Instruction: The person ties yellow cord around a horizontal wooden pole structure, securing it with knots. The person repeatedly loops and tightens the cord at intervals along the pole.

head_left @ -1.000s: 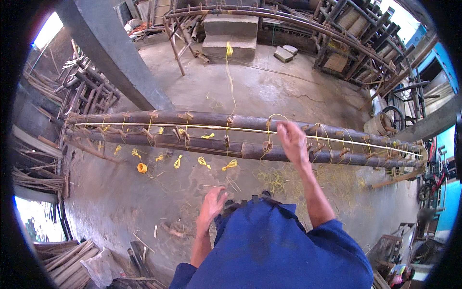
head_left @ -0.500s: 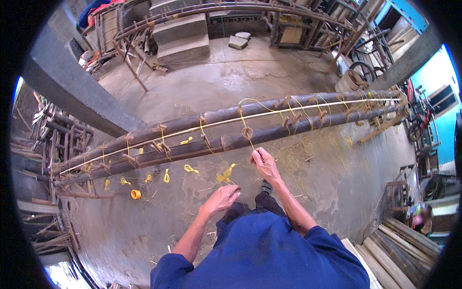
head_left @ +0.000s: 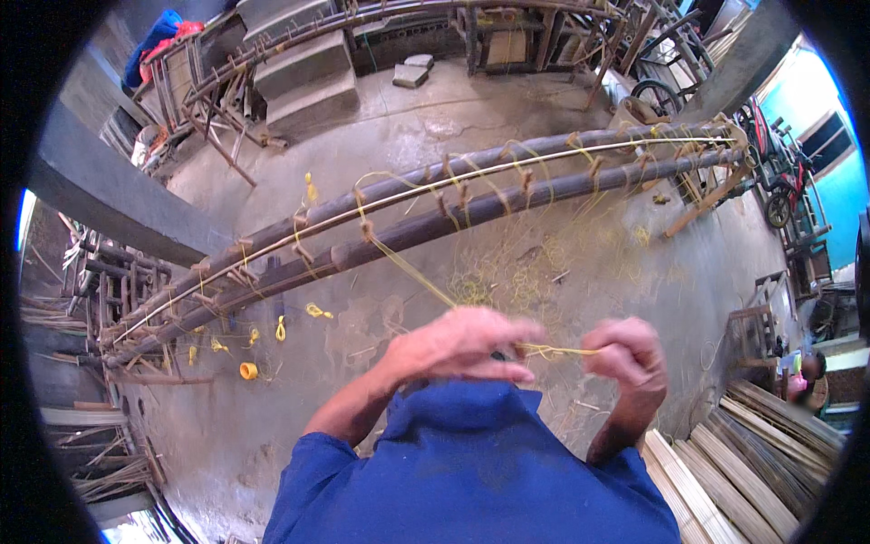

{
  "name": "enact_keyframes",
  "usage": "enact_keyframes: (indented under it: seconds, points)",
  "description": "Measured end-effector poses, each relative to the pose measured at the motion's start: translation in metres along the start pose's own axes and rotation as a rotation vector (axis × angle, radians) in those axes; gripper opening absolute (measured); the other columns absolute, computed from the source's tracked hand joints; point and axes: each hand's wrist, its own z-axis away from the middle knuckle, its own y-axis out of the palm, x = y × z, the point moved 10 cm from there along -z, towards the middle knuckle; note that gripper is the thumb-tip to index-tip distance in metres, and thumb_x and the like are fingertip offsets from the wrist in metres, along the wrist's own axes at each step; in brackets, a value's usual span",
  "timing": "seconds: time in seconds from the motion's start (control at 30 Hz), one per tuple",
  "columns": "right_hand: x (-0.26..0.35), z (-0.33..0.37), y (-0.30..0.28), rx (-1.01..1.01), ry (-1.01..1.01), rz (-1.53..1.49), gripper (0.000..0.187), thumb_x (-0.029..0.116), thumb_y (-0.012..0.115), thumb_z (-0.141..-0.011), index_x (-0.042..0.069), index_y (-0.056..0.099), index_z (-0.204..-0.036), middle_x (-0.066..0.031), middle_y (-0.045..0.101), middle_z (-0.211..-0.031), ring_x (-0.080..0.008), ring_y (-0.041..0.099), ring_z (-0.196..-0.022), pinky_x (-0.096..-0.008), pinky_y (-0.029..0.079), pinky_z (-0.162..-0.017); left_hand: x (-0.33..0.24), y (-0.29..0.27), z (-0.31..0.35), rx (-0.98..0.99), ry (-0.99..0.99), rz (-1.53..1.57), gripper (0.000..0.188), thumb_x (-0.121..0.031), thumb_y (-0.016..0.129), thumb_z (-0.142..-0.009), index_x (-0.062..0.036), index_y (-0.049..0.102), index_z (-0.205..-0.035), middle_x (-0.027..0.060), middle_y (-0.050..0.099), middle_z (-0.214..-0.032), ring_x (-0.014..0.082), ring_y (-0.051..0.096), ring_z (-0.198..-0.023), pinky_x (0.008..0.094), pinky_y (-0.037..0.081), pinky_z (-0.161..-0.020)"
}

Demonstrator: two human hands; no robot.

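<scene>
Doubled yellow cord (head_left: pixel 412 272) runs slanting from a wooden peg (head_left: pixel 366 228) on the dark pole frame (head_left: pixel 399 231) toward me. My left hand (head_left: pixel 458 346), blurred, is in front of my chest with the cord bending at it. Its thumb and forefinger are apart, while the other fingers seem closed on the cord. To the right, my right hand (head_left: pixel 627 355) is a fist around the cord's other stretch, which looks looped or twisted between the hands. A pale strip (head_left: pixel 426 189) lies lengthwise between the two poles, with yellow ties and pegs along it.
Small yellow cord bundles (head_left: pixel 280 328) hang before the frame's left part, near a yellow roll (head_left: pixel 248 371). Loose cord (head_left: pixel 535 272) litters the floor beyond my hands. Long wooden slats (head_left: pixel 716 476) lie at lower right. A concrete pillar (head_left: pixel 127 195) leans in at left.
My right hand has moved from near the frame to the right and toward me, drawing cord along. My left hand has come up and right to the cord. The view has shifted.
</scene>
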Motion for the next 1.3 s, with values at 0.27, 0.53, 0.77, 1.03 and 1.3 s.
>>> enact_keyframes:
  seconds: [0.27, 0.53, 0.77, 1.03, 1.3]
  points:
    - [-0.135, -0.032, 0.005, 0.047, 0.059, -0.024, 0.026, 0.024, 0.048, -0.099, 0.005, 0.059, -0.086, 0.0037, 0.05, -0.067, -0.0045, 0.042, -0.061, -0.0225, 0.036, -0.054, 0.003, -0.04, -0.033, -0.502, 0.022, 0.808, 0.05, -0.036, 0.038, -0.101, 0.0034, 0.05, -0.13, 0.0146, 0.056, -0.129, 0.0229, 0.048, -0.126, 0.0379, 0.034, -0.108]
    - [-0.103, -0.09, -0.021, -0.006, -0.015, -0.211, 0.029, 0.024, 0.047, -0.1, 0.005, 0.06, -0.082, 0.0055, 0.045, -0.064, -0.0036, 0.038, -0.058, -0.0211, 0.031, -0.051, 0.021, -0.036, 0.005, -0.623, -0.122, 0.96, 0.056, -0.044, 0.032, -0.101, -0.0051, 0.04, -0.14, 0.0166, 0.052, -0.135, 0.0247, 0.052, -0.122, 0.0435, 0.032, -0.109]
    - [-0.078, -0.098, 0.012, 0.222, 0.135, -0.211, 0.031, 0.024, 0.046, -0.101, 0.005, 0.058, -0.08, 0.0051, 0.045, -0.066, -0.0038, 0.039, -0.06, -0.0212, 0.031, -0.052, 0.058, -0.015, 0.03, -0.188, -0.257, 0.458, 0.057, -0.037, 0.033, -0.102, -0.0091, 0.018, -0.149, 0.0168, 0.054, -0.131, 0.0261, 0.05, -0.122, 0.0393, 0.038, -0.105]
    - [-0.106, -0.115, 0.062, 0.34, 0.141, -0.063, 0.029, 0.028, 0.049, -0.099, 0.007, 0.059, -0.082, 0.0062, 0.045, -0.068, -0.0041, 0.039, -0.061, -0.0213, 0.032, -0.054, 0.074, -0.104, 0.085, -1.069, -0.109, 0.716, 0.067, -0.045, 0.036, -0.1, -0.0104, 0.011, -0.151, 0.0138, 0.043, -0.143, 0.0261, 0.053, -0.119, 0.0433, 0.037, -0.105]
    - [-0.129, -0.159, 0.085, 0.379, 0.104, -0.075, 0.034, 0.032, 0.047, -0.1, 0.005, 0.058, -0.083, 0.0056, 0.049, -0.074, -0.006, 0.044, -0.069, -0.0245, 0.038, -0.06, 0.058, -0.085, 0.082, -0.814, 0.022, 0.939, 0.067, -0.046, 0.036, -0.1, -0.0162, 0.005, -0.152, 0.0157, 0.054, -0.13, 0.0281, 0.052, -0.12, 0.0426, 0.036, -0.106]
